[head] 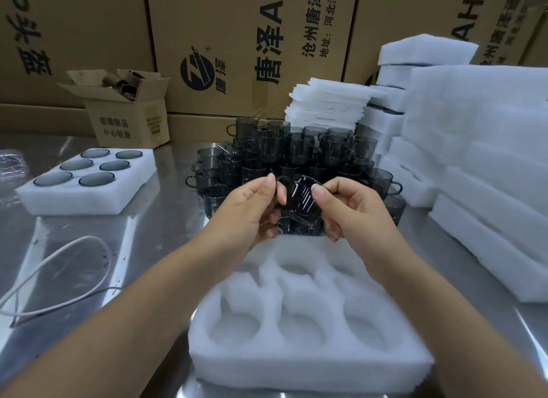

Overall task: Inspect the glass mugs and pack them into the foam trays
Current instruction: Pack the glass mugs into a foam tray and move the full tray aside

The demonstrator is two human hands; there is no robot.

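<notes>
"Smoky grey glass mug [298, 202], where is it?" asks the first child.

"Up in the air, tipped over, between the two hands," says the second. "It is above the back edge of the white foam tray with round holes [296, 365], just in front of the big pile of grey glass mugs [296, 148]."

"How is it held?"

"The left grip [252, 208] pinches one side with thumb and fingers. The right grip [355, 211] pinches the other side the same way. Neither one is spread flat."

"What could go wrong?"

"I think the mug could slip, because only fingertips hold it and glass is smooth. It would hit the pile or the shiny steel worktop [166, 219] and might break. The pile is stacked high, so a bump from a hand could knock mugs down. The glass is dark too, so a small crack is easy to miss."

"How many of each?"

"One mug is held by two hands. The pile has too many to count. The near tray shows three holes in front and more behind, partly hidden by the arms. No hole I can see has a mug in it. The other white foam tray [89, 202], on the left, has six holes, each filled with grey glass. I see one small open brown cardboard box [130, 122], one white cable [59, 258] and one stack of thin white foam sheets [326, 104]. The thick white foam blocks [489, 160] on the right I cannot count."
</notes>
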